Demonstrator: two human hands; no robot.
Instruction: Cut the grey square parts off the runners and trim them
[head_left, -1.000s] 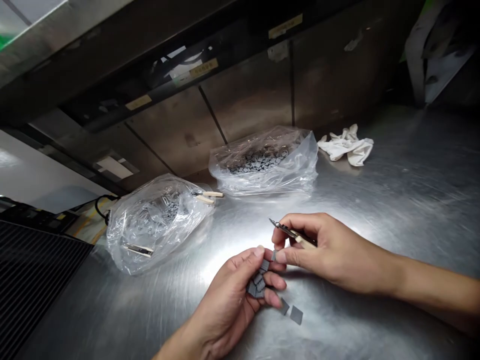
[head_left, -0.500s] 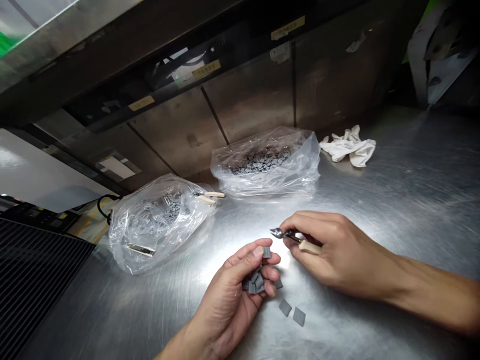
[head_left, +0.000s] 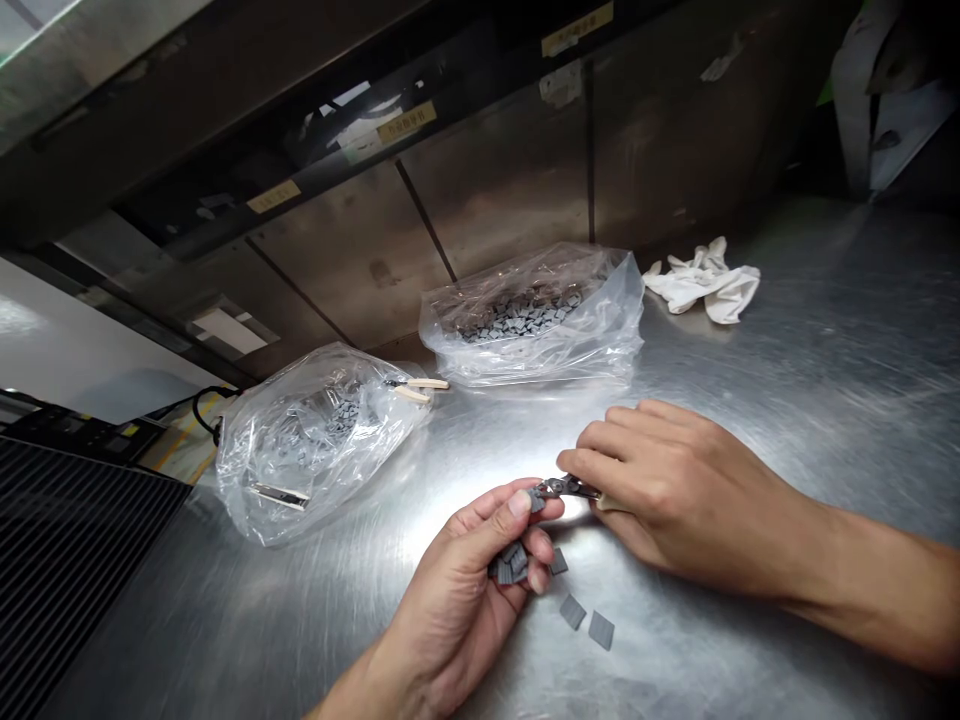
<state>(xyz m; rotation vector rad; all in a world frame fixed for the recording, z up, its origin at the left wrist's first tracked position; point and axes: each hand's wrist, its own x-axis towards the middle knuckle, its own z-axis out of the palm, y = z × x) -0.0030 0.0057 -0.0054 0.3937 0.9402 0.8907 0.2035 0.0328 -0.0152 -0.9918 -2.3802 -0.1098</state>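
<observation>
Between the thumb and fingertips of my left hand is a small grey ribbed piece. Several more grey pieces lie in the curl of its lower fingers. My right hand is wrapped round small pliers with cream handles, and the jaws are at the edge of the pinched piece. Whether the jaws are closed on it is too small to tell. On the metal table, just right of my left hand, lie loose grey squares.
A clear bag of grey pieces stands at the back. Another clear bag lies at the left, with cream-handled pliers and a cutter-like tool on it. White gloves lie at the back right.
The pliers in my right hand have moved left and slightly down, from a small gap to the edge of the pinched piece. My right hand has turned, its back now more visible.
</observation>
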